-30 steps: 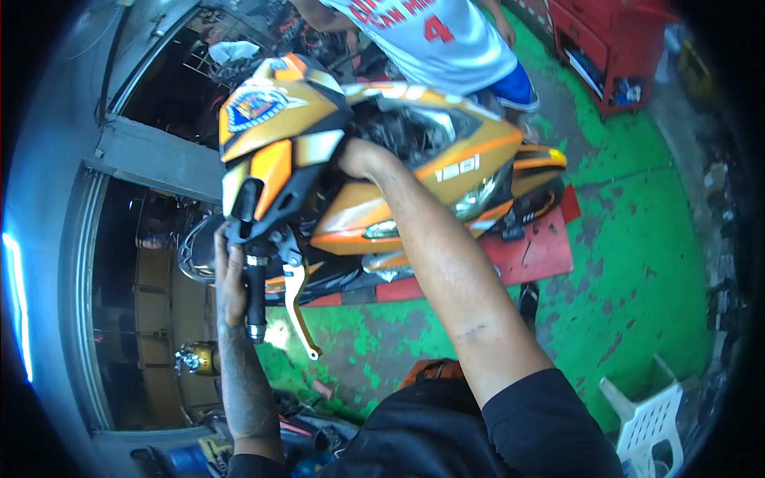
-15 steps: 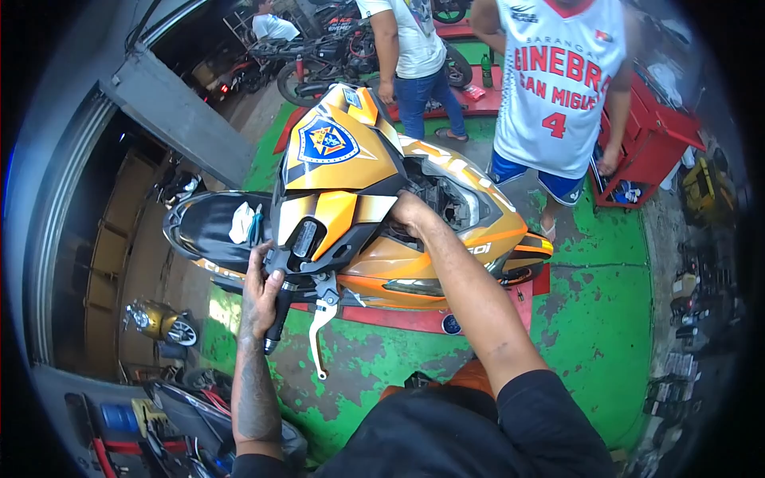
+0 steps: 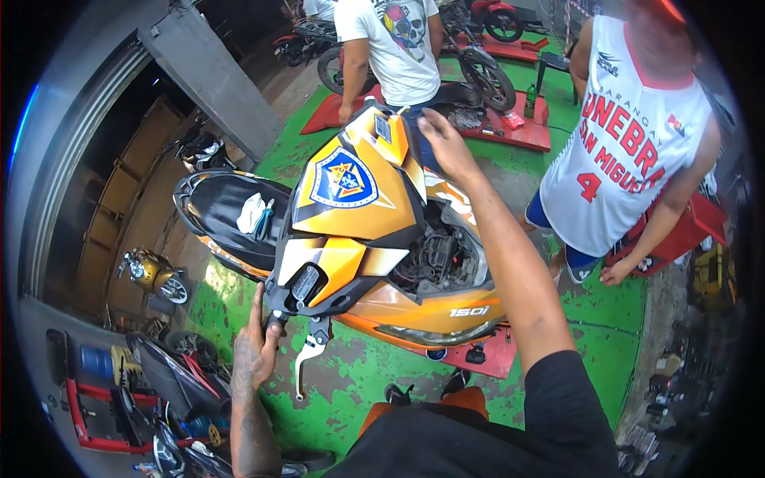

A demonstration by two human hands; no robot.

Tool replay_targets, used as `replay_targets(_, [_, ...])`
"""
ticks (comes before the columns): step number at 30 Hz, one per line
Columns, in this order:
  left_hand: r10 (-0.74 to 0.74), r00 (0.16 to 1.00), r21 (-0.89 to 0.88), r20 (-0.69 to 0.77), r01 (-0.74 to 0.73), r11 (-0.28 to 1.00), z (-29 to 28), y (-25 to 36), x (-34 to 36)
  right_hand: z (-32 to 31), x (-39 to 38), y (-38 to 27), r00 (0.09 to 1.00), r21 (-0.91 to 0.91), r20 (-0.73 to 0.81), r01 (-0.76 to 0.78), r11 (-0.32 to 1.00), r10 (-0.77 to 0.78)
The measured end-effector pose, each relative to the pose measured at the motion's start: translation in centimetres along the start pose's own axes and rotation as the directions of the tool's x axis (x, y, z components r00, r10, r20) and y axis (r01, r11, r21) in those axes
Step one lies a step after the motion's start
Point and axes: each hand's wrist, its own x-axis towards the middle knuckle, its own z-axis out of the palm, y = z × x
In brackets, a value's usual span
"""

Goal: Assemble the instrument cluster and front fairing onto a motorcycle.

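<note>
A gold and orange scooter lies across the middle of the view, its handlebar cover (image 3: 331,215) bearing a blue shield emblem. My left hand (image 3: 253,354) is closed round the black handlebar grip (image 3: 275,319) on the near side; a silver brake lever (image 3: 307,360) hangs beside it. At the far side of the cover is my right hand (image 3: 448,147), its fingers stretched along the far handlebar end, which the hand partly hides. I see no firm grasp there. The front body opening (image 3: 438,251) shows wiring and dark parts inside.
A white cloth (image 3: 255,213) rests on the black seat (image 3: 231,203). One person in a white jersey (image 3: 629,143) stands at right by a red tool cart (image 3: 701,219); another in a white T-shirt (image 3: 388,52) stands beyond. Parts lie on the red platform (image 3: 498,358).
My right hand has left the front body opening and moved to the far handlebar end. My left hand has shifted down onto the near grip. The view has tilted and turned.
</note>
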Motion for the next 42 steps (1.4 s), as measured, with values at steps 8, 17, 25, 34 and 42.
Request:
replay_targets(8, [0.1, 0.988, 0.114, -0.115, -0.087, 0.99, 0.7, -0.9, -0.3, 6.0, 3.1, 1.5, 0.994, -0.135, 0.077, 0.086, 0.987, -0.076])
replay_targets(17, [0.007, 0.992, 0.149, -0.123, 0.012, 0.989, 1.2, 0.2, 0.3, 3.9, 5.9, 5.6, 0.972, 0.015, 0.227, 0.05, 0.999, -0.052])
replay_targets(25, [0.067, 0.997, -0.428, 0.03, -0.048, 0.902, -1.1, -3.7, 1.8, 6.8, 3.4, -4.3, 0.95, -0.123, 0.14, -0.264, 0.956, 0.281])
replay_targets(34, [0.253, 0.953, -0.527, 0.166, -0.131, 0.84, -2.0, -5.0, 4.8, 6.9, 3.4, -3.2, 0.967, -0.087, 0.15, -0.196, 0.977, 0.208])
replay_targets(42, [0.608, 0.733, -0.793, 0.304, -0.158, 0.588, -0.7, -9.4, 11.7, 4.3, 2.8, -4.5, 0.892, -0.172, -0.04, -0.45, 0.876, 0.45])
